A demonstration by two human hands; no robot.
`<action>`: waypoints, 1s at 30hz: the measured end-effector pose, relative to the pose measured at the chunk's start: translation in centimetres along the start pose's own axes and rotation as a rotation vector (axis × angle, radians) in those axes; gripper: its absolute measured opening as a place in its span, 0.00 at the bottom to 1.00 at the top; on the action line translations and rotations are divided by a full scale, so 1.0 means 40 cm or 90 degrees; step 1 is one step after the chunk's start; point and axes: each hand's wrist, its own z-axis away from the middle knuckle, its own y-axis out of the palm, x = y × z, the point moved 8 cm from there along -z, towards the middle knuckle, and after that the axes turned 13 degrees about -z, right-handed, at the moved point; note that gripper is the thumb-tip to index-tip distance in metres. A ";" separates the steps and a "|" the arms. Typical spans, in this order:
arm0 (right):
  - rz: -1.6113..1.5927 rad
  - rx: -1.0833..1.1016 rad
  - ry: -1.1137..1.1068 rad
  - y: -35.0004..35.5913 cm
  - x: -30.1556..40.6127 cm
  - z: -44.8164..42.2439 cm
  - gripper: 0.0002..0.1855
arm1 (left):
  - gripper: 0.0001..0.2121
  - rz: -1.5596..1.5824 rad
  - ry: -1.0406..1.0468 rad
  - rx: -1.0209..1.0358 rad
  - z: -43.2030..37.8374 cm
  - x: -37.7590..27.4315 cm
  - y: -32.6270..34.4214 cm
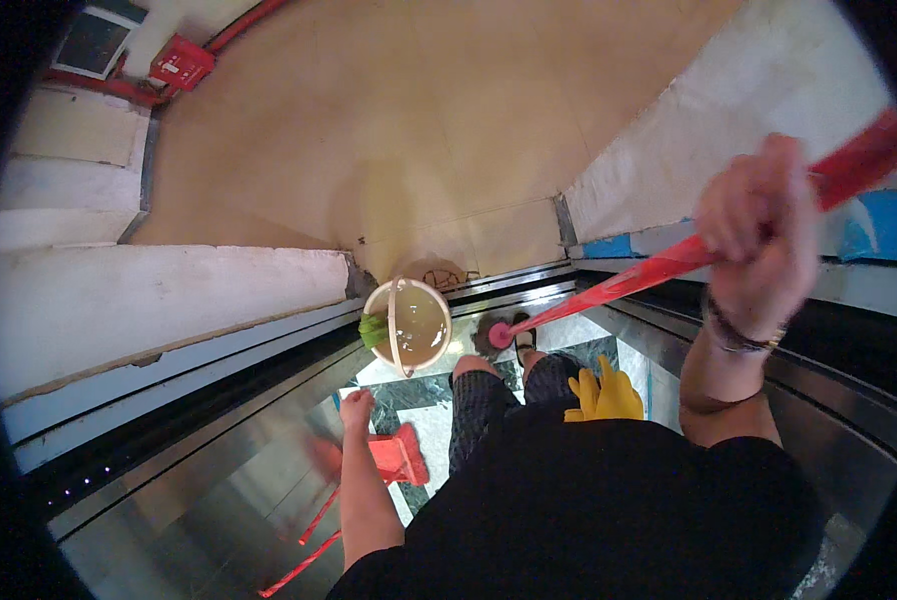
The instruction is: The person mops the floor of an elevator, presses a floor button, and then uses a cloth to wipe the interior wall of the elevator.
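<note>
My right hand [760, 236] is raised at the right, its fingers wrapped around the red handle [636, 274] of a mop. The handle slants down to a pink socket, with a dark mop head [486, 337] on the floor beside my sandalled foot. My left hand [357, 409] hangs with curled fingers, and I see nothing in it. Ahead of it stands a cream plastic bucket [445, 304] of cloudy water, its handle standing across the top. A green cloth [373, 330] drapes over the bucket's left rim. Below my left hand is a red dustpan [392, 456], partly behind my forearm.
Shiny metal walls [216, 480] flank me closely, with a grooved metal door track [508, 292] in front. Beyond it lies a tan tiled floor [418, 135]. Yellow rubber gloves [606, 390] hang at my waist. A red box [182, 64] is on the far left wall.
</note>
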 end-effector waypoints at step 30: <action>0.572 0.181 -0.126 -0.128 -0.643 -0.398 0.08 | 0.16 -0.154 0.534 0.478 -0.335 -1.522 0.245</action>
